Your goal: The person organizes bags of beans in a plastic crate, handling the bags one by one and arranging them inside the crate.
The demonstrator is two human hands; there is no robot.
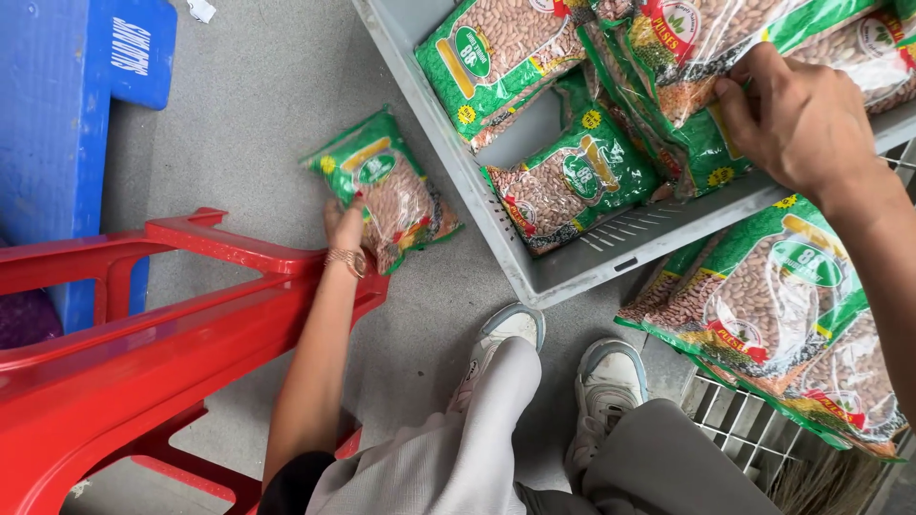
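My left hand [345, 225], a bracelet at its wrist, reaches down to the grey floor and holds the lower edge of a green-and-clear packet of brown beans [386, 186]. My right hand [797, 119] is inside a grey plastic crate [572, 277], its fingers closed on the edge of another bean packet [682, 43] near the top of the pile. Several more packets of the same kind lie in the crate [572, 181].
More bean packets [763, 296] are stacked on a white wire rack [730, 420] at the right, under the crate's corner. A red plastic frame [143, 324] stands at the left and a blue plastic piece [57, 114] behind it. My two shoes [501, 334] rest below the crate.
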